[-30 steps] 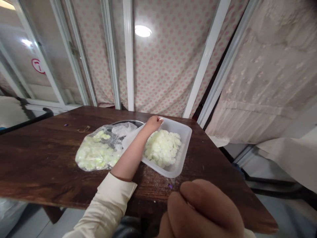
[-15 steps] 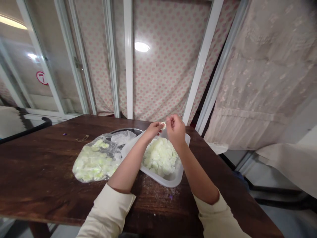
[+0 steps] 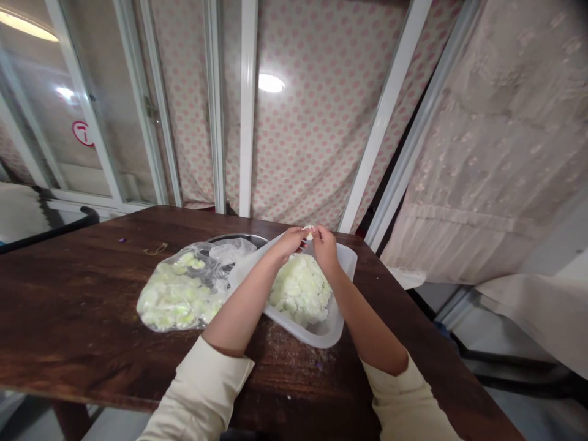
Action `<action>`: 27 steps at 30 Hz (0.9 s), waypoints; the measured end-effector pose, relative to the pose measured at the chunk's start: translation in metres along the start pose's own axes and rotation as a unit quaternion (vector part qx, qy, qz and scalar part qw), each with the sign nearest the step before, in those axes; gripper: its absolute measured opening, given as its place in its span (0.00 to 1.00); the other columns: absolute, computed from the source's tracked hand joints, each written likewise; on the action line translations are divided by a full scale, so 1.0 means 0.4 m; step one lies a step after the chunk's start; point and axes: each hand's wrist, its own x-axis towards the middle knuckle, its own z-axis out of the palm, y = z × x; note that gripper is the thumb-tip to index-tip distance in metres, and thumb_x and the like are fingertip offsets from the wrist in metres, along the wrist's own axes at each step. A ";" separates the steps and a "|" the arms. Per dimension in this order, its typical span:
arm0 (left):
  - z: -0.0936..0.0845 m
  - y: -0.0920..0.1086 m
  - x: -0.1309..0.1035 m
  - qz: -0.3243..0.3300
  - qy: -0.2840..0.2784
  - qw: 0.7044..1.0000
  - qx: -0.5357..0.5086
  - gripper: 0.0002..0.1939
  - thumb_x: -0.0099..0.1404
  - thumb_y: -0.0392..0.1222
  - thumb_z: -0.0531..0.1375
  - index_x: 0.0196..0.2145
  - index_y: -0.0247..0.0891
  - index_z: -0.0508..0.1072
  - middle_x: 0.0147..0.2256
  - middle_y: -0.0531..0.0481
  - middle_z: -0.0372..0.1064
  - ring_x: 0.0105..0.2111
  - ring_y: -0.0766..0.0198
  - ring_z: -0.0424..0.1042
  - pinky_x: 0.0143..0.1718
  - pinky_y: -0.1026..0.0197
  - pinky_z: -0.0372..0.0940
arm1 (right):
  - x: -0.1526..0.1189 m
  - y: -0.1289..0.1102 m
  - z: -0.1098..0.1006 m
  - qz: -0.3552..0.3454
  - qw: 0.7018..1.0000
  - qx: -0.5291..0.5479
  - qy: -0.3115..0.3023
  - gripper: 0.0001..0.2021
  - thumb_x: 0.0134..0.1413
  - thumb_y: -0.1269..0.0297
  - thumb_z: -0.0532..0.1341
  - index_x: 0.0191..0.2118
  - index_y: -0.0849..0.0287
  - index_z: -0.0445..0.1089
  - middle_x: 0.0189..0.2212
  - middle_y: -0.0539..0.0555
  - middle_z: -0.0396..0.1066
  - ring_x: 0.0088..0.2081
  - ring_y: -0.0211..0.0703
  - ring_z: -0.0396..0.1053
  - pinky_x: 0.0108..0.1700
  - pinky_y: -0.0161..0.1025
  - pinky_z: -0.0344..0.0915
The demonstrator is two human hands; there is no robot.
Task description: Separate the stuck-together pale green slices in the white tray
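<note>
Above the far part of a white plastic tub (image 3: 316,339), my left hand (image 3: 293,241) and my right hand (image 3: 324,244) meet. A small pale, whitish-yellow piece (image 3: 309,233) is pinched between the fingertips of both; its exact kind is too small to make out. Inside the tub lies a heap of crumbly white to pale-green pieces (image 3: 301,291), like cauliflower florets. Left of the tub, a clear plastic bag (image 3: 184,288) lies on the table with pale-green and white pieces in it. My left forearm hides part of the tub.
Behind the bag and tub shows the rim of a round metal tray (image 3: 250,236). The dark wooden table (image 3: 82,294) bears a loop of string (image 3: 156,249), a purple scrap (image 3: 122,240) and crumbs near the tub. Beyond stand framed glass panels with a dotted curtain (image 3: 303,153).
My right hand has come down and left, and its fingertips now close on the pale piece that my left hand was holding. The view has shifted slightly.
</note>
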 end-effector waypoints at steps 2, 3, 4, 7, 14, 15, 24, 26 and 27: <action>0.000 -0.004 0.003 0.002 -0.004 1.000 0.011 0.13 0.56 0.48 0.53 0.30 0.34 0.66 0.27 0.52 0.61 0.21 0.74 0.60 0.21 0.69 0.52 | -0.004 -0.003 -0.003 -0.009 0.999 -0.053 -0.012 0.17 0.55 0.56 0.46 0.20 0.58 0.55 0.16 0.47 0.54 0.21 0.36 0.53 0.26 0.34 0.48; 0.001 -0.005 0.004 0.004 -0.003 1.000 0.020 0.13 0.57 0.48 0.52 0.30 0.34 0.66 0.27 0.52 0.62 0.21 0.74 0.61 0.21 0.69 0.52 | -0.006 -0.005 -0.004 -0.014 0.997 -0.075 -0.019 0.17 0.56 0.56 0.46 0.20 0.58 0.57 0.16 0.48 0.56 0.22 0.36 0.54 0.27 0.34 0.49; 0.002 -0.005 0.004 0.006 0.001 1.000 0.029 0.13 0.58 0.47 0.51 0.30 0.34 0.66 0.28 0.51 0.62 0.21 0.74 0.61 0.21 0.69 0.52 | -0.008 -0.008 -0.005 -0.018 0.995 -0.095 -0.025 0.18 0.56 0.56 0.46 0.21 0.58 0.58 0.17 0.48 0.58 0.22 0.36 0.56 0.27 0.34 0.49; 0.003 -0.004 0.001 0.015 0.014 0.998 0.055 0.14 0.59 0.48 0.49 0.31 0.34 0.66 0.28 0.51 0.63 0.20 0.74 0.60 0.20 0.69 0.52 | -0.013 -0.017 -0.009 -0.020 0.990 -0.137 -0.027 0.18 0.57 0.56 0.44 0.24 0.59 0.63 0.21 0.51 0.64 0.25 0.38 0.59 0.28 0.34 0.49; 0.008 0.006 -0.008 0.043 0.040 0.995 0.079 0.16 0.59 0.50 0.50 0.28 0.33 0.66 0.24 0.52 0.59 0.19 0.73 0.59 0.19 0.69 0.51 | -0.017 -0.033 -0.017 -0.018 0.975 -0.220 0.039 0.20 0.57 0.55 0.45 0.22 0.60 0.63 0.20 0.52 0.63 0.23 0.37 0.57 0.26 0.35 0.45; 0.009 0.009 -0.009 0.042 0.044 0.995 0.076 0.15 0.60 0.49 0.50 0.28 0.33 0.65 0.24 0.52 0.59 0.19 0.73 0.59 0.19 0.68 0.51 | -0.017 -0.033 -0.018 -0.017 0.974 -0.222 0.044 0.20 0.57 0.56 0.45 0.22 0.60 0.63 0.19 0.52 0.63 0.23 0.37 0.56 0.26 0.35 0.44; 0.007 0.019 -0.004 0.029 0.093 0.995 0.031 0.12 0.60 0.44 0.49 0.23 0.35 0.61 0.18 0.55 0.56 0.16 0.73 0.57 0.17 0.69 0.49 | -0.009 0.007 -0.006 -0.004 0.998 -0.052 -0.021 0.19 0.58 0.54 0.40 0.24 0.58 0.57 0.19 0.49 0.59 0.23 0.37 0.57 0.28 0.34 0.51; 0.006 0.016 -0.006 0.042 0.079 0.995 0.037 0.12 0.59 0.45 0.50 0.23 0.35 0.61 0.18 0.56 0.56 0.16 0.73 0.57 0.18 0.69 0.50 | -0.009 0.010 0.004 -0.015 0.998 0.018 -0.051 0.18 0.57 0.53 0.40 0.25 0.57 0.56 0.20 0.48 0.57 0.24 0.36 0.57 0.28 0.34 0.53; 0.006 0.015 -0.008 0.046 0.073 0.995 0.040 0.11 0.59 0.44 0.50 0.24 0.36 0.62 0.19 0.56 0.56 0.16 0.73 0.57 0.18 0.69 0.50 | -0.009 0.010 0.008 -0.022 0.997 0.035 -0.060 0.18 0.57 0.52 0.41 0.25 0.57 0.56 0.20 0.48 0.57 0.24 0.36 0.57 0.29 0.34 0.53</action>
